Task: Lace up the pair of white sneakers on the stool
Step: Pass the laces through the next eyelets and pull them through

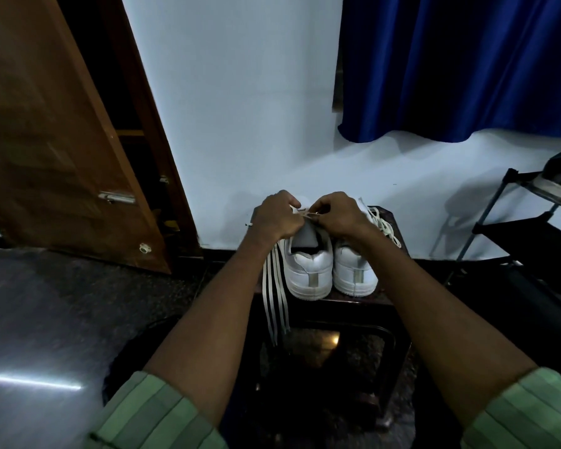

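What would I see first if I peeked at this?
Two hands, the left hand and right hand, pinch a lace over the left of two white sneakers on a dark stool. Loose lace ends dangle beside it; a blue curtain hangs upper right.

- Your dark stool (353,301) stands on the dark speckled floor (62,306), close against the white wall.
- Two white sneakers sit side by side on its top, heels toward you: left sneaker (306,270), right sneaker (353,270), just about touching.
- Loose flat laces (274,296) hang over the stool's left front edge, beside the left sneaker.
- Another lace (384,226) lies bunched at the right sneaker's far right side, near the stool's back corner.
- Stool top past the sneakers' toes is hidden, can't tell.
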The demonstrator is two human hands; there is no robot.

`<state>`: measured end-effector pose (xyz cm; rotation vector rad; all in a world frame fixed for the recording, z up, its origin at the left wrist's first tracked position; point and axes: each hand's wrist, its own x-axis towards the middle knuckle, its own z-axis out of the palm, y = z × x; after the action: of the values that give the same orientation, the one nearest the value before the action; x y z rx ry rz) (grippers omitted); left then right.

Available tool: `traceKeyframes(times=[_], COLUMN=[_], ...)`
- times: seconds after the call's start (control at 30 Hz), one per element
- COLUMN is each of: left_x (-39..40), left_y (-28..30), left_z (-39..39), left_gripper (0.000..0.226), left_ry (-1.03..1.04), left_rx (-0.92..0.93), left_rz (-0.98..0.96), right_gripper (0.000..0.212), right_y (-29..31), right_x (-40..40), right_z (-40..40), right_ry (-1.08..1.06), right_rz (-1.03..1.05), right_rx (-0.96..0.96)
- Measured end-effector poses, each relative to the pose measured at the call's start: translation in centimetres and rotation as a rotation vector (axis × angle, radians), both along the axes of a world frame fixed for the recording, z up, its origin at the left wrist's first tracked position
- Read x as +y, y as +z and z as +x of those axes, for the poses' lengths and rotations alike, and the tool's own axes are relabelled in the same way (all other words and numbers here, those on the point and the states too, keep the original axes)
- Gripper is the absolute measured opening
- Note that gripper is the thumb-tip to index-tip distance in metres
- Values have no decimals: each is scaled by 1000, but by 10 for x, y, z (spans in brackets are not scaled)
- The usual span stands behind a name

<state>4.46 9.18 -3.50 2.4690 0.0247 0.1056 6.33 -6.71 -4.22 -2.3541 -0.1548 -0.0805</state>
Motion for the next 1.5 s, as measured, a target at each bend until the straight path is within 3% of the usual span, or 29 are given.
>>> traceKeyframes(times=[0.1, 0.3, 0.53, 0.67, 0.7, 0.73, 0.83, 0.87, 0.9, 0.93, 1.0, 1.03, 1.07, 1.1, 1.17, 1.27, 1.3, 1.33, 1.43, 1.5], left_x=[5, 4, -10, -12, -10, -9, -3, -1, 1, 6, 9, 9, 8, 6, 3, -3, -2, 0, 8, 10], left_y=[-1, 0, -3, -10, -11, -9, 6, 8, 12, 15, 17, 15, 15, 14, 16, 30, 30, 30, 10, -3], left_z=[5, -6, -3, 5, 8, 7, 4, 6, 8, 11, 7, 4, 0, -1, -2, -7, -6, -6, 4, 6], left_gripper=[13, 27, 22, 18, 24, 31, 47, 47, 49, 50, 45, 39, 33, 28, 29, 35, 37, 39, 40, 47], left_ry=[22, -122, -137, -167, -177, -137, 106, 136, 84, 5, -79, -80, -80, -82, -90, -79, -31, -14, -43, -89], left_rx=[-62, -218, -283, -302, -281, -201, -12, -13, -47, -88, -139, -155, -177, -206, -201, -94, -109, -143, -155, -68], left_rz=[-45, 122, 443, 464, 384, 177, -643, -796, -809, -642, 61, 309, 427, 423, 124, -781, -887, -831, -104, 115], right_gripper=[12, 21, 20, 8, 8, 10, 15, 15, 13, 11, 8, 7, 5, 4, 5, 9, 10, 10, 12, 13], right_y=[-1, -1, -4, -2, -2, -2, -4, -5, -5, -6, -7, -7, -6, -6, -6, -6, -7, -7, -8, -6], right_x=[-7, -10, -10, -10, -10, -11, -10, -9, -7, -6, -5, -4, -4, -4, -4, -4, -4, -3, -3, -3], right_z=[-1, -1, 0, -2, -3, -3, 0, 1, 1, 2, 1, 0, 0, -1, -1, -1, -1, 0, 3, 1], right_ry=[-66, -97, -83, -68, -65, -68, -87, -91, -89, -90, -105, -110, -113, -113, -104, -105, -107, -106, -102, -85], right_rz=[205, 424, 423, 418, 413, 405, 371, 355, 344, 336, 307, 288, 271, 257, 253, 248, 237, 226, 200, 168], right_rx=[151, 281, 281, 263, 252, 244, 223, 217, 211, 198, 158, 139, 127, 118, 116, 120, 119, 115, 90, 68])
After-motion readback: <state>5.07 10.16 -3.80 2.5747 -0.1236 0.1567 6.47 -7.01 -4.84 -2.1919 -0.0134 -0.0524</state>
